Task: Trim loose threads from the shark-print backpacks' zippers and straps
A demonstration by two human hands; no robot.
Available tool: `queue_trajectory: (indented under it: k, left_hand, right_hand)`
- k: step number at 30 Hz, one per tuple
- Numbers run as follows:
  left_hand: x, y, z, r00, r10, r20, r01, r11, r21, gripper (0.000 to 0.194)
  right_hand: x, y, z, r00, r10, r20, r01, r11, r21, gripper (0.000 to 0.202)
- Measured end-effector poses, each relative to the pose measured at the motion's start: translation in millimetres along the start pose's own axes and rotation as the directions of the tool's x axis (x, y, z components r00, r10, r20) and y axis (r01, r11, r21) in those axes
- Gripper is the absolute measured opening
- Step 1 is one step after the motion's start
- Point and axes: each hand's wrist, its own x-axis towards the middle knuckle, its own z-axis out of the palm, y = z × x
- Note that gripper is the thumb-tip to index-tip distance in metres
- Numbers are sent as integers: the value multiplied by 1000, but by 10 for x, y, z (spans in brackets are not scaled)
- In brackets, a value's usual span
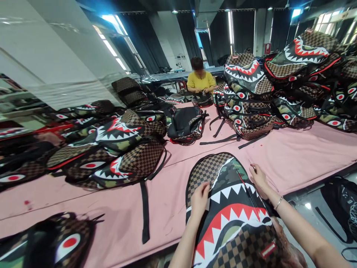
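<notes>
A backpack (223,175) with a brown check pattern, camouflage patches and a printed shark mouth lies before me, its near end past the pink table's front edge. My left hand (199,203) rests over its left side, fingers curled together; anything inside them is hidden. Beside the backpack's right edge, my right hand (260,179) is raised, with thumb and finger pinched. What that pinch holds, if anything, is too small to make out. A bracelet (278,203) circles my right wrist.
Similar backpacks are stacked at the left (122,149) and the back right (248,100). Another backpack (69,242) lies at the near left. A loose black strap (145,212) crosses the pink tablecloth (167,193). At the far end sits a person in yellow (200,80).
</notes>
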Motion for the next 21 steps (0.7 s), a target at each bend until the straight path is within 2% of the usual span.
queue_trajectory:
  k: [2,4,8,14,21]
  left_hand:
    - [284,223,228,996,34,87,-32,999,-23,26]
    - [531,417,452,991,51,127,-48,999,-22,24]
    - [824,684,733,987,60,150,-67,997,37,20]
    - [912,813,882,989,-28,142,0,981,192,20]
    - [924,824,921,988,5,157,-41,972,230,24]
  right_hand:
    - [39,-39,-7,999,-23,32,25,998,-51,31]
    - [82,-99,-2,995,-57,77,63,994,-86,27]
    - [166,-215,-8,976,-140,165,164,976,-142,18]
    - [253,-254,-20,953,-192,233,243,945,-219,13]
    - [316,-257,53,944,-209,256,274,928,-252,14]
